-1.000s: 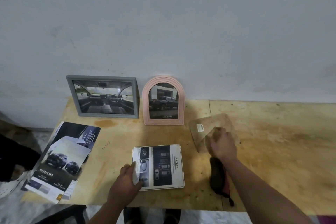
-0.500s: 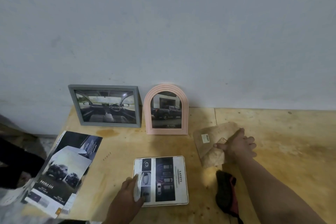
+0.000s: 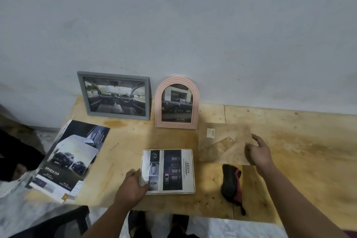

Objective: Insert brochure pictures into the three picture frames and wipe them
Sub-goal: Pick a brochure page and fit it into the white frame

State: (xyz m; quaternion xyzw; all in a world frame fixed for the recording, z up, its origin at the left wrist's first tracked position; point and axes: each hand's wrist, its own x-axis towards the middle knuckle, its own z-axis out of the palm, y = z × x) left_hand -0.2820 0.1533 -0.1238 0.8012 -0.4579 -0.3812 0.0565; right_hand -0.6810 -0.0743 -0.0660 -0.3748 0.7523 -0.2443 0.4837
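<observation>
The fingers of the left hand rest fairly straight on the near left edge of the white frame, which lies flat on the tabletop with a brochure page marked SAFETY inside it. Right of the white frame, the right hand hovers with fingers loosely apart over the near right corner of a brown backing board, holding nothing; whether it touches the board cannot be told.

A dark cloth pouch with red trim lies near the white frame's right side, close to the tabletop's front edge. A careless sweep of the right arm could knock it to the floor.

Left of the white frame, the opened brochure overhangs the tabletop's left edge and could slide off if nudged.

The main risk, as I judge it, is the page shifting if the white frame is turned or the board pressed on unevenly; the left hand's light hold may not stop it skating.

Beyond the white frame, the grey frame and the pink arched frame lean upright against the wall, already filled. A bump from the board could tip them.
</observation>
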